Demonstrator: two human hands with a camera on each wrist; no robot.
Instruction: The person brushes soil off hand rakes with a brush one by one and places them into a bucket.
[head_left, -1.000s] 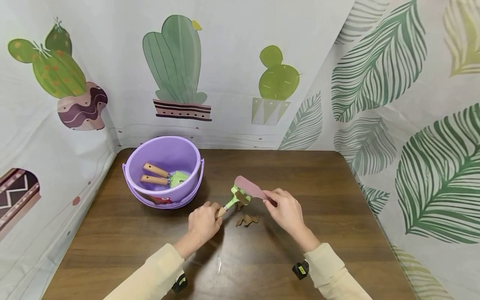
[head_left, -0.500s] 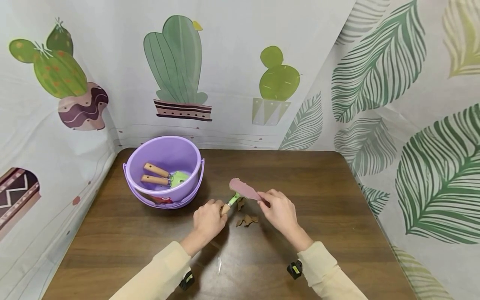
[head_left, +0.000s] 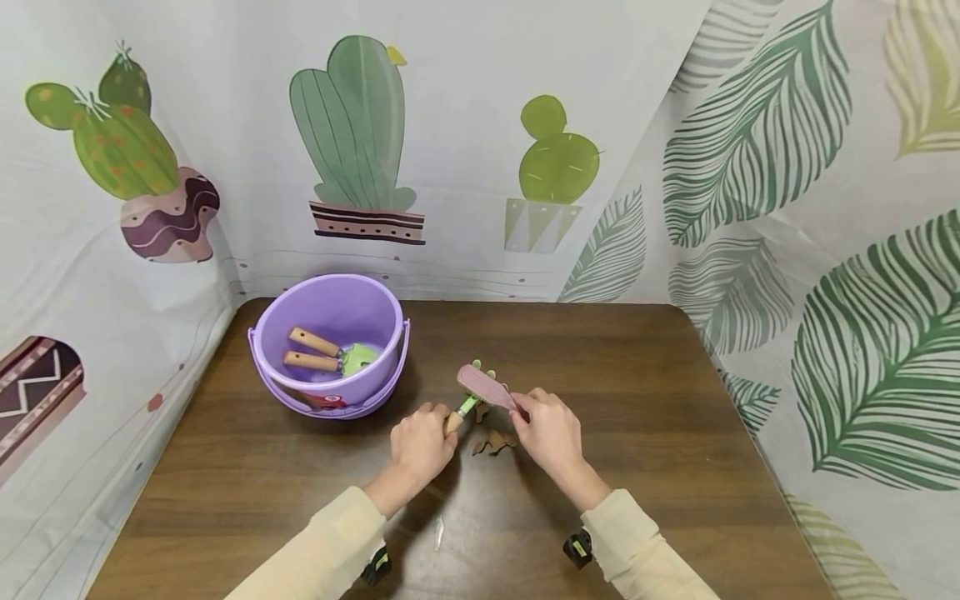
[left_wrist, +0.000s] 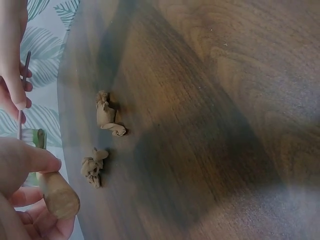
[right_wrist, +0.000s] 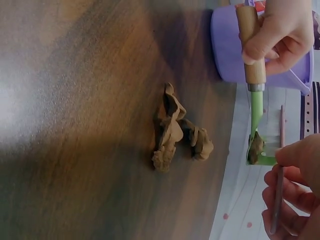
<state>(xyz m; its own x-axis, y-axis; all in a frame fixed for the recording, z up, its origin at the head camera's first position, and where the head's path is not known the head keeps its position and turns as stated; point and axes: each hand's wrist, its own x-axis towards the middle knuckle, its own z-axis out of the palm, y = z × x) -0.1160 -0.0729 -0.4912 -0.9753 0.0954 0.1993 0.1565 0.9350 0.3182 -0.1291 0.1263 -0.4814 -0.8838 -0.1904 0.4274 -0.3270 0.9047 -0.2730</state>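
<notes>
My left hand [head_left: 422,446] grips the wooden handle of a small green hand rake [head_left: 468,406], its prongs raised over the table. Brown clay [right_wrist: 256,147] is caught among those prongs in the right wrist view. My right hand [head_left: 551,435] pinches the narrow end of a thin, flat pink paddle-shaped tool [head_left: 486,387]. In the head view its broad end lies across the rake's head and covers much of it. Crumpled clay pieces [head_left: 495,442] lie on the table below, between the hands; the left wrist view shows them as two clumps [left_wrist: 106,115].
A purple bucket [head_left: 390,292] with its handle down stands at the back left. Inside lie two wooden-handled tools [head_left: 311,361], at least one with a green head. A small clear scrap [head_left: 439,533] lies on the brown table [head_left: 615,358] near the front. Printed cloth hangs behind.
Both hands have drawn closer together. The pink tool has shifted left and slightly down across the rake's head, and the right hand has moved left with it. The clay on the table stays put.
</notes>
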